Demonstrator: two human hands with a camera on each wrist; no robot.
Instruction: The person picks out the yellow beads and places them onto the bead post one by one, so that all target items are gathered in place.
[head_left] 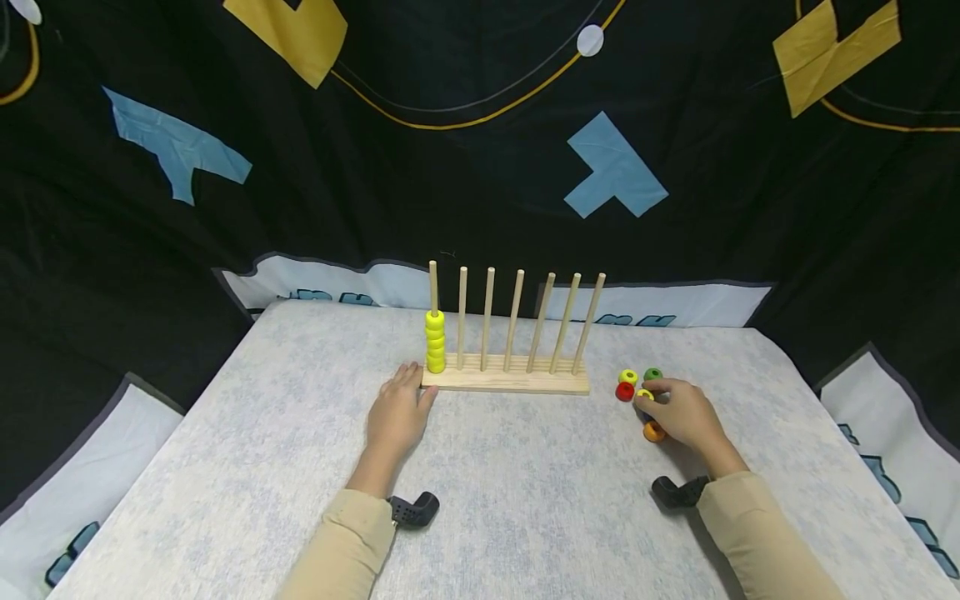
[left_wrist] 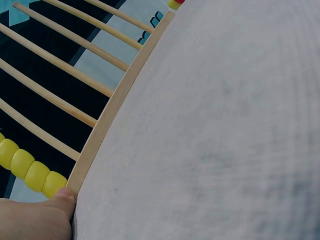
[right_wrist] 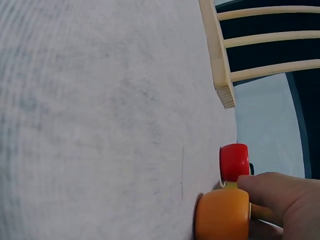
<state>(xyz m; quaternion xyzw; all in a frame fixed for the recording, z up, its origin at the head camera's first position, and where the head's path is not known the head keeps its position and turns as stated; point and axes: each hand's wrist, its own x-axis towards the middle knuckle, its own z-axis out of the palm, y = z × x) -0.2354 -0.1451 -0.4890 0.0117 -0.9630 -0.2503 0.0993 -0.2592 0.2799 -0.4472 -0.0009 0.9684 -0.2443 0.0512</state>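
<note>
A wooden peg rack (head_left: 510,382) with a row of upright pegs stands on the table. Several yellow beads (head_left: 435,342) are stacked on its leftmost peg; the other pegs carry none. My left hand (head_left: 397,417) holds the left end of the rack's base, the thumb (left_wrist: 62,197) against its front edge and the fingers beside the end. To the right of the rack, my right hand (head_left: 682,412) pinches a yellow bead (head_left: 645,395) between thumb and fingers, low among loose beads. In the right wrist view that bead is mostly hidden behind an orange bead (right_wrist: 222,215).
Around the right hand lie a red bead (head_left: 625,392), another yellow bead (head_left: 628,377) and a green bead (head_left: 653,374). A pale mottled table (head_left: 525,492) spreads under everything. Behind it hangs a dark patterned cloth (head_left: 450,183).
</note>
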